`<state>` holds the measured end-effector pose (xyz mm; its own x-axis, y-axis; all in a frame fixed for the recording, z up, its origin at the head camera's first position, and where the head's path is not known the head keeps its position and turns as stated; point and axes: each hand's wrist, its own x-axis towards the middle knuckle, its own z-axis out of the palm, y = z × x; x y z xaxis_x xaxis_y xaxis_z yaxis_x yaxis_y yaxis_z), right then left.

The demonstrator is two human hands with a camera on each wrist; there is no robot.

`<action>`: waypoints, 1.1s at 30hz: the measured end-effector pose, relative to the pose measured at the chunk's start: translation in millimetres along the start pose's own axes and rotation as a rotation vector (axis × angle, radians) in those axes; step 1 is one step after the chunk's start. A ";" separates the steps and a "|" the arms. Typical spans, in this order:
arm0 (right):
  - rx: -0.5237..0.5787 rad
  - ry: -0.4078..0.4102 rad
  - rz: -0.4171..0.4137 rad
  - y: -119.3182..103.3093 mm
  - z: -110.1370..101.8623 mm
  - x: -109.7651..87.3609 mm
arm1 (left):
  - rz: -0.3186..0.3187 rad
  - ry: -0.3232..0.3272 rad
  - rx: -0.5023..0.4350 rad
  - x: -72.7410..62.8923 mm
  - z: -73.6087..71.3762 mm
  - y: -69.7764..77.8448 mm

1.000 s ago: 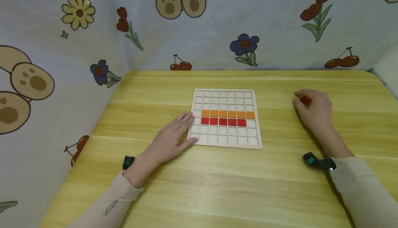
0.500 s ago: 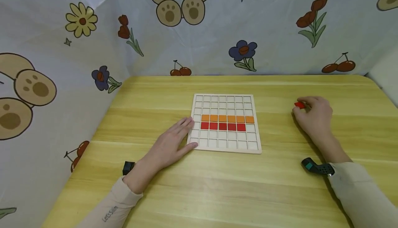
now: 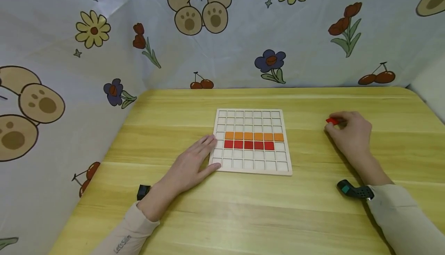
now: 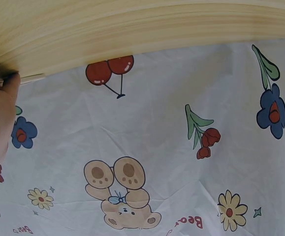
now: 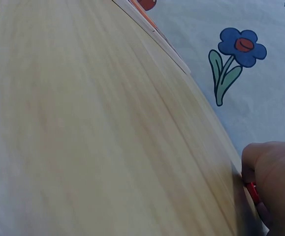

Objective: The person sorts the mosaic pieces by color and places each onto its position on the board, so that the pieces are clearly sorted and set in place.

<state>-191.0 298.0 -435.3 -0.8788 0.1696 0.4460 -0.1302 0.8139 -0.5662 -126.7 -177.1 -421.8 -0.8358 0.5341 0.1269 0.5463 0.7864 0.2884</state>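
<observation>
A pale wooden grid board (image 3: 250, 163) lies at the middle of the table in the head view. One row of its squares holds orange tiles (image 3: 248, 136), and the row just nearer holds red tiles (image 3: 248, 145). My left hand (image 3: 187, 166) rests at the board's left side, fingers extended, fingertips and thumb touching its edge. Off to the right of the board, my right hand (image 3: 352, 135) pinches a red tile (image 3: 332, 121) between thumb and fingers. In the right wrist view a sliver of that red tile (image 5: 253, 193) shows beneath the curled fingers.
The wood-grain table (image 3: 257, 212) spreads round the board and both arms. Behind it and along the left hangs a white cloth (image 3: 236, 46) printed with flowers, cherries and bears. A black strap device (image 3: 354, 190) sits at the right wrist, and a black one (image 3: 143, 192) at the left.
The red tile, mostly covered by my right fingers before, now sticks out past the fingertips, toward the board. The head view has tilted up slightly. My left hand stays at the board's edge.
</observation>
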 end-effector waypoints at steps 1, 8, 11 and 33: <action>-0.002 -0.001 -0.003 -0.1 0.6 0.2 | 0.000 0.001 -0.001 -0.1 0.0 0.1; 0.031 -0.025 -0.034 -4.9 2.7 -1.7 | 0.003 0.012 -0.002 -0.9 1.1 -0.3; 0.048 -0.048 -0.073 -7.2 3.7 -5.6 | 0.009 0.016 -0.004 -0.3 2.6 -0.5; 0.319 -0.308 -0.342 -55.1 23.5 -26.9 | 0.008 0.023 0.004 -0.4 3.9 -2.8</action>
<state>-171.0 235.5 -432.4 -0.8492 -0.2842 0.4450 -0.5221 0.5773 -0.6278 -127.6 -178.3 -426.3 -0.8327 0.5329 0.1506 0.5528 0.7835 0.2837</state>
